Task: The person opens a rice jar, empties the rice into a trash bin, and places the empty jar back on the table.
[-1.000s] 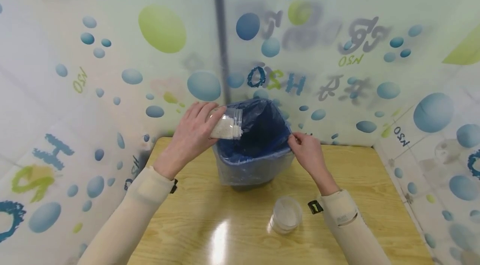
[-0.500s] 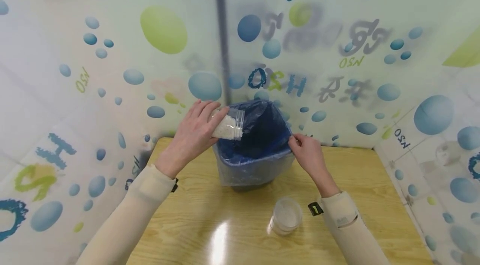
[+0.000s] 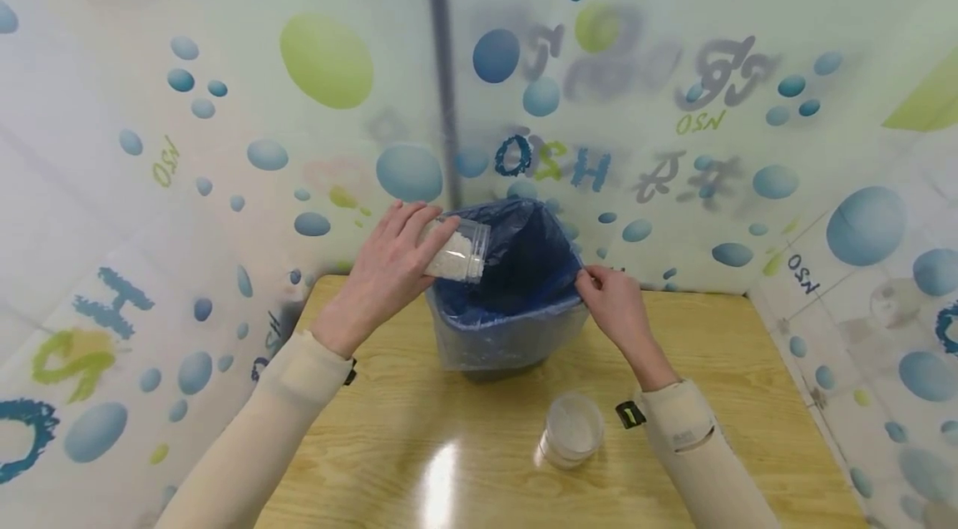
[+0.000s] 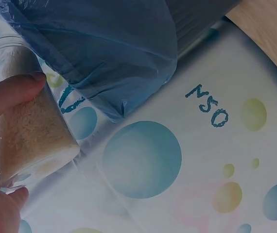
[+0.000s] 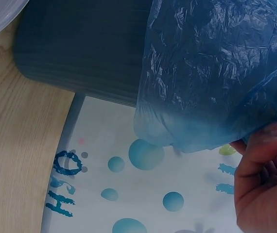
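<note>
My left hand (image 3: 382, 267) grips a clear jar (image 3: 458, 250) of rice, tipped on its side with its mouth over the left rim of a bin. In the left wrist view, rice grains (image 4: 29, 131) fill the jar's lower part, and my thumb lies across its side. A blue bin bag (image 3: 516, 321) lines the bin and folds down over its outside. At the bin's right rim, my right hand (image 3: 617, 304) pinches the bag's edge. The right wrist view shows its curled fingers (image 5: 265, 150) at the bag. The bin's dark wall (image 5: 80, 48) shows below the bag there.
A second clear round container (image 3: 571, 429), pale inside, stands on the wooden table (image 3: 374, 446) in front of the bin. Behind and at both sides rise walls (image 3: 337, 138) covered with printed bubbles and letters.
The jar has shifted slightly to the right, its mouth tipping a little further down. Rice at its mouth sits slightly further back than before. My right hand keeps its place on the bag.
</note>
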{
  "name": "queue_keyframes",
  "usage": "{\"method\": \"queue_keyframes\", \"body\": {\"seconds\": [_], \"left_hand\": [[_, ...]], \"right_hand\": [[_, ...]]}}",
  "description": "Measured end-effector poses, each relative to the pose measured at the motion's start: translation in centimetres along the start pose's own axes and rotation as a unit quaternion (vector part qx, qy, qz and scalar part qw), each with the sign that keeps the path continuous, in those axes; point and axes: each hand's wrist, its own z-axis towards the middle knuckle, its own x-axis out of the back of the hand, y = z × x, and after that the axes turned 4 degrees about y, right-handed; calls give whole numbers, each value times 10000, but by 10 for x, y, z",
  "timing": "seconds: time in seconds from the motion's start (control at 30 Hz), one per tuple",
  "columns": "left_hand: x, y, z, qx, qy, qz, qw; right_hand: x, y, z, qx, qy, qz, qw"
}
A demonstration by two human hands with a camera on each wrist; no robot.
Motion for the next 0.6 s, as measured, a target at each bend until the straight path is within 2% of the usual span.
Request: {"method": "queue_keyframes", "body": {"seconds": [0.6], "left_hand": [[-3,2,0,-48,4,0,10000]], "right_hand": [[2,0,1,-9,-80,-29,10000]]}}
